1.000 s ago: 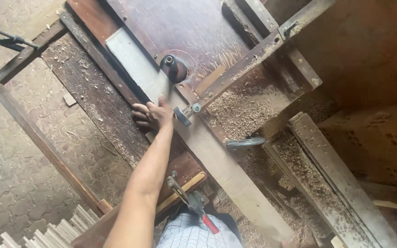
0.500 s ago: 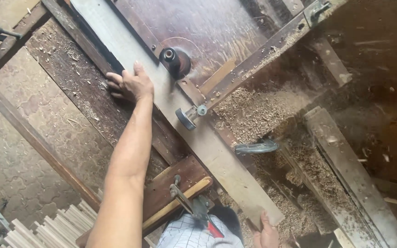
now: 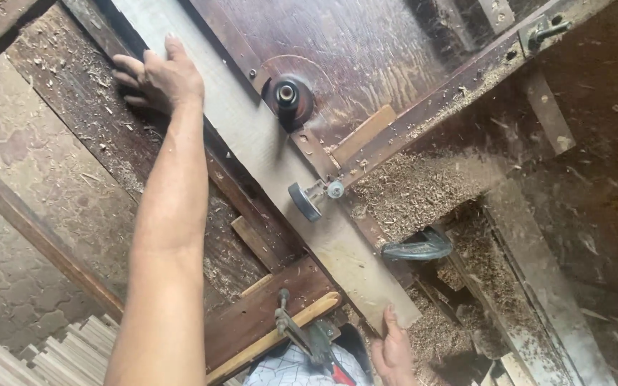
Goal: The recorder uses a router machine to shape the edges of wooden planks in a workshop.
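As the long pale wooden plank (image 3: 266,154) lies slantwise across the dark worn machine table (image 3: 366,50), you keep it stiff but light. Your left hand (image 3: 159,75) presses its far end with spread fingers; your right hand (image 3: 395,350) grips the near end, fingers mostly hidden. Stay clear of the round spinning cutter head (image 3: 287,96).

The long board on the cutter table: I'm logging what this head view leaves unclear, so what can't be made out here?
- Far end of the long board: cut off by the top edge.
- Cutter head: motion blur hides its blades.
- Right hand: partly cut off by the bottom edge; its grip under the board end is unseen.
- Left hand: the fingertips are hard to make out against the dark table.
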